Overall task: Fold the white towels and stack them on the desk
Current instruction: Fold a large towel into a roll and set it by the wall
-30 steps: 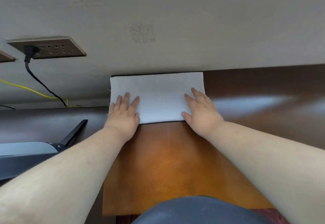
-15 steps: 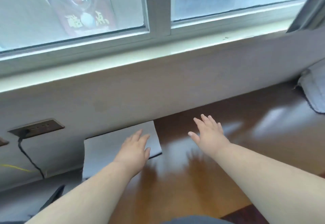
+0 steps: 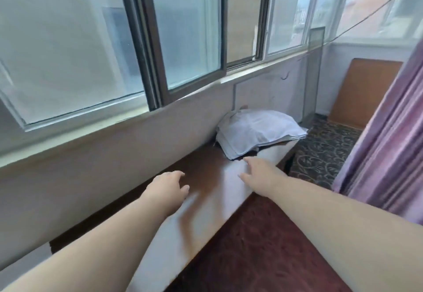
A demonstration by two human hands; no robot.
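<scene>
White towel pile sits at the table's far right end against the wall. The folded towel both hands pressed a second ago is out of view. Right hand reaches fingers-spread toward the pile; left hand hovers loose, empty. Likely fetching the next towel.

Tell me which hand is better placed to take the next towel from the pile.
Right. The right hand is stretched out, fingers almost at the near edge of the towel pile. The left hand hangs farther back over the desk. Both hold nothing.
</scene>
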